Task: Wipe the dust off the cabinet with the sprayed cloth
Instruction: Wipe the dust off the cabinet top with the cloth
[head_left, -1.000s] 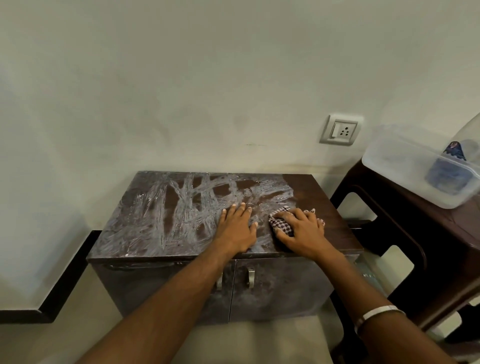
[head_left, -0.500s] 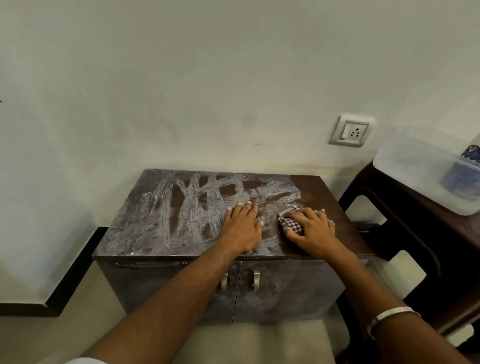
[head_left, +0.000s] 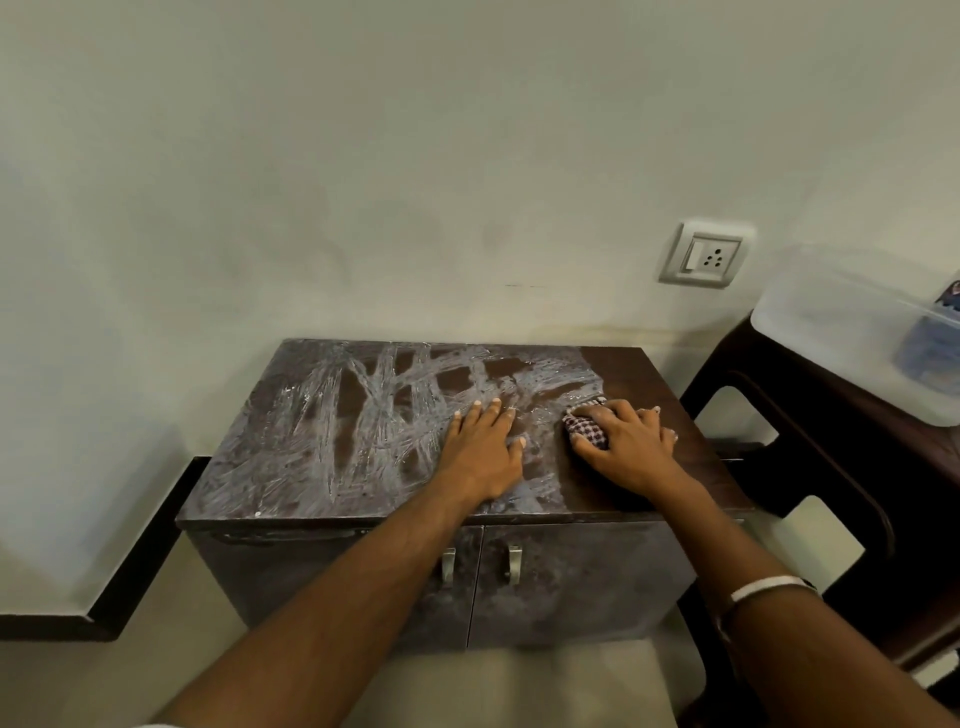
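We judge the checked cloth (head_left: 587, 430) soft, light and limp, so it wants bunching under the palm rather than pinching by a corner; right of centre in the frame our right hand (head_left: 626, 441) already grips it that way, fingers curled over the wad and pressing it onto the top of the cabinet (head_left: 322, 441); our left hand (head_left: 483, 449) lies flat and open on the dusty surface just beside it, holding nothing; the top looks stiff and flat, streaked white across the left and middle, dark and bare at the right end; the flat hand lies between the cloth and the streaks, so we reckon it may have to lift; at the right edge stands a dark stool (head_left: 841, 467) bearing a clear plastic tub (head_left: 831, 332), near but apart; a wall socket (head_left: 706, 257) sits above.
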